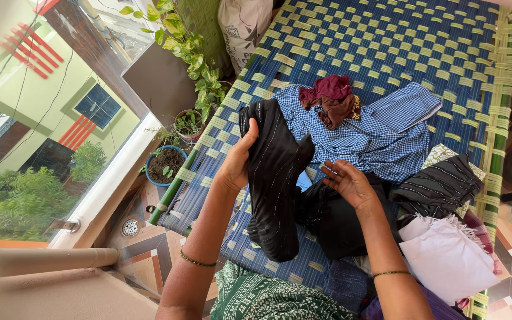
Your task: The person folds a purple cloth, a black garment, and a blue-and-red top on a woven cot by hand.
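My left hand [236, 165] grips the upper edge of a black garment with thin pale stripes [275, 178], which hangs down over the woven cot [386, 41]. My right hand [348, 182] hovers with fingers spread just right of that garment, above a heap of black cloth [333, 222]. A blue checked cloth [380, 133] lies spread behind, with a maroon and brown bundle [333, 98] on top of it.
A dark striped folded piece [440, 186] and a white cloth [445, 258] lie at the cot's right edge. Potted plants [173, 160] and a leafy vine [194, 53] stand left of the cot by the balcony ledge. A sack [241, 26] leans at the far end.
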